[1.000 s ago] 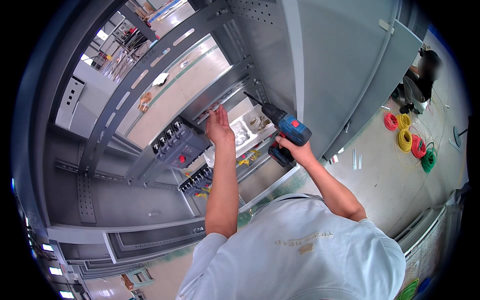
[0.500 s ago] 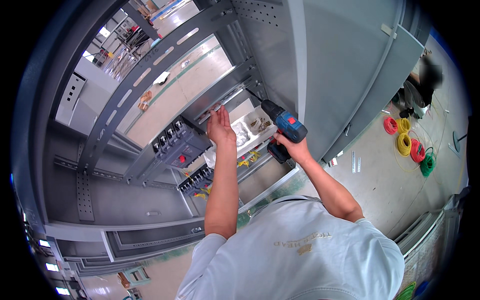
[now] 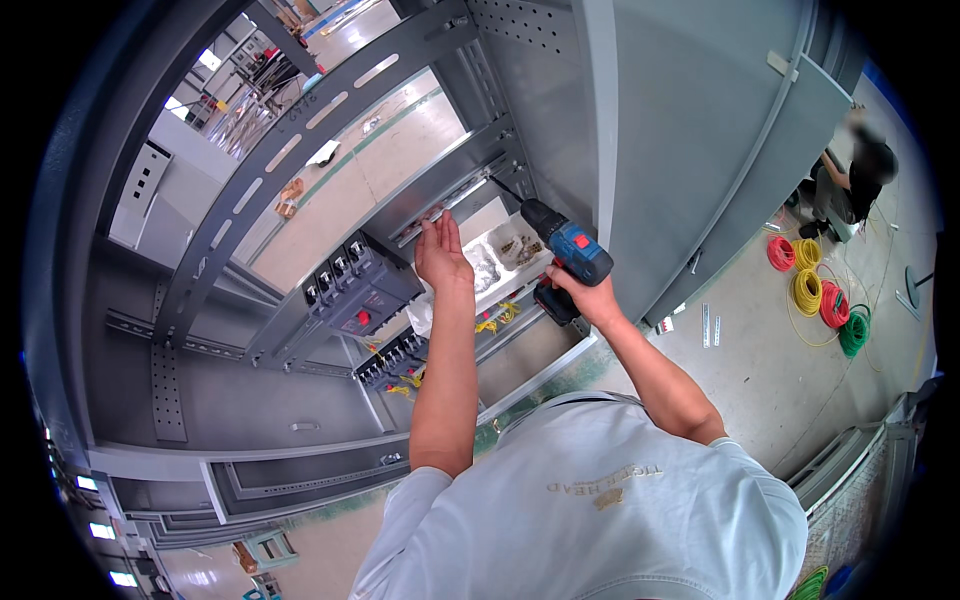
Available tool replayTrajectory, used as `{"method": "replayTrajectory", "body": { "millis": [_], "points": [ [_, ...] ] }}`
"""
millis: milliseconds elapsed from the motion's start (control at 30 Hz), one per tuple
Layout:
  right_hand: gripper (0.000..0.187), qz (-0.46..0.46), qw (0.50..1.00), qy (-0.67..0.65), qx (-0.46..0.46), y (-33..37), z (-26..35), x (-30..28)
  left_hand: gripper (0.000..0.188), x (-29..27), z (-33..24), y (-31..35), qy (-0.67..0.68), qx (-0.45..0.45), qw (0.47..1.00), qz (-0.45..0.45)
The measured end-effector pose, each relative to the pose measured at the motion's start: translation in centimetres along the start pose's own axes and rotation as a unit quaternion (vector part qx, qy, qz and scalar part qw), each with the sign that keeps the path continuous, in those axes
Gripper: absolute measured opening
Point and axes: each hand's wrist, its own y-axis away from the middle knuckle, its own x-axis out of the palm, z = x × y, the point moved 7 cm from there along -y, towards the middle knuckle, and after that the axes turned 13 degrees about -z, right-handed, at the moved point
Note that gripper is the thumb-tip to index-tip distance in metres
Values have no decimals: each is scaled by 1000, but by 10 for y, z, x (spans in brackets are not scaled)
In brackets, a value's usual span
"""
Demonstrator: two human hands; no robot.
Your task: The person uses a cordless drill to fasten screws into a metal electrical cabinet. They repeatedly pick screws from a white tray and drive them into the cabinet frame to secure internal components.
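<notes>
My right hand (image 3: 590, 298) grips the handle of a blue and black cordless drill (image 3: 570, 243). The drill's long bit points up and left to the right end of a silvery metal rail (image 3: 468, 192), on a grey crossbar inside the cabinet. My left hand (image 3: 443, 258) is raised, palm toward me, its fingertips closed on the rail's left part. A white tray (image 3: 492, 291) with small metal parts and clear plastic bags lies just below, between the hands. Left of it sits a large dark circuit breaker (image 3: 365, 287) with a red button.
The grey cabinet frame (image 3: 262, 163) surrounds my arms, with a panel (image 3: 690, 130) on the right. Smaller breakers (image 3: 393, 362) with yellow wires sit below the large one. On the floor at right lie red, yellow and green wire coils (image 3: 806, 291); a person (image 3: 855, 185) sits beyond them.
Both hands, the drill and the rail stay nearly in place. The person at far right has shifted and shows more of the upper body.
</notes>
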Motion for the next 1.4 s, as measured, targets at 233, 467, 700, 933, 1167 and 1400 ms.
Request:
{"method": "replayTrajectory", "body": {
  "millis": [233, 467, 700, 933, 1167, 1400],
  "points": [
    [20, 0, 1000, -4, 3, -3, -7, 0, 22, 0, 0, 2, 3, -2, 1000, -5],
    [21, 5, 1000, -5, 8, -4, -9, 2, 21, 0, 0, 0, 5, -5, 1000, -4],
    [26, -4, 997, 61, -46, -9, -22, -3, 21, 1, 1, 0, 3, -6, 1000, 4],
    [31, -13, 988, 95, -123, 1, 4, 5, 20, 1, -1, 1, -3, 1, 1000, 3],
    [31, -4, 990, 96, -104, 0, 2, 5, 20, 2, -3, 4, -7, 7, 1000, 11],
    [31, -4, 990, 95, -106, 0, 5, 7, 20, 2, -3, 3, -3, 5, 1000, 9]
  ]
}}
